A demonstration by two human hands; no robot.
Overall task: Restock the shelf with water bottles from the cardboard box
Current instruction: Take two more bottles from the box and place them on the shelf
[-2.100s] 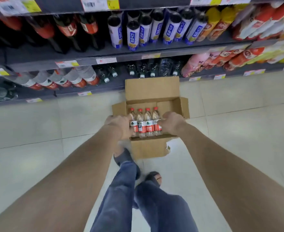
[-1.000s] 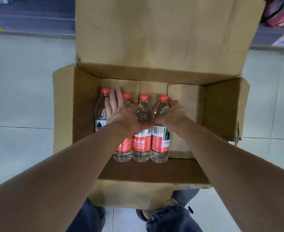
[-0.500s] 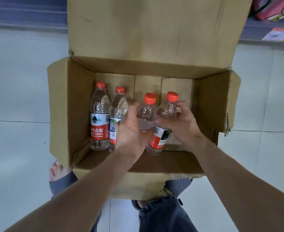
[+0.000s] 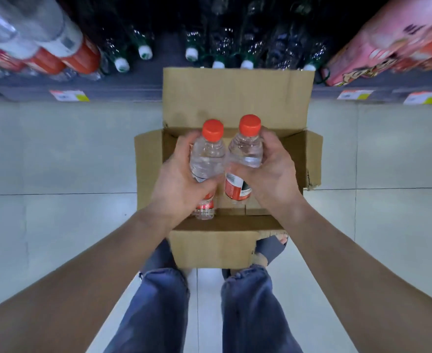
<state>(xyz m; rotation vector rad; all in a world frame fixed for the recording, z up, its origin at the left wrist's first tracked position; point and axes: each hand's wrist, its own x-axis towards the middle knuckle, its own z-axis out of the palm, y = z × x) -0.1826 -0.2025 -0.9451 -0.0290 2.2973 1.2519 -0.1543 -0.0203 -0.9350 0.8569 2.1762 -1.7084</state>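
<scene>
Step in hand: pick from box, two at once. The left grip (image 4: 181, 184) is clamped round the body of the left water bottle (image 4: 206, 159), thumb across the label. The right grip (image 4: 273, 174) is clamped round the right water bottle (image 4: 245, 151), fingers wrapped behind it. Both bottles have red caps and red labels, stand roughly upright with caps tipped toward the top of the frame, and sit just beside each other, apparently touching mid-body.

They are held over the open cardboard box (image 4: 148, 169) at frame centre, which stands on the tiled floor (image 4: 56, 149) with its back flap up against the shelf (image 4: 123, 90). They look lifted clear of the box bottom. The hands cover most of the inside, so I can't tell if any bottles remain.

The shelf runs across the top of the frame. White-capped clear bottles (image 4: 145, 52) are top centre, larger red-labelled bottles (image 4: 56, 59) upper left, pink packs (image 4: 378, 47) upper right, and price tags (image 4: 69, 95) on the shelf edge.

Next move, my read: carry both bottles up over the raised flap and set them upright on the shelf. That needs clearance over the flap, a free spot in the row, and no knocking of the front bottles. I can't tell which slot is theirs. The task is partway through; nothing from this pair is placed yet.
</scene>
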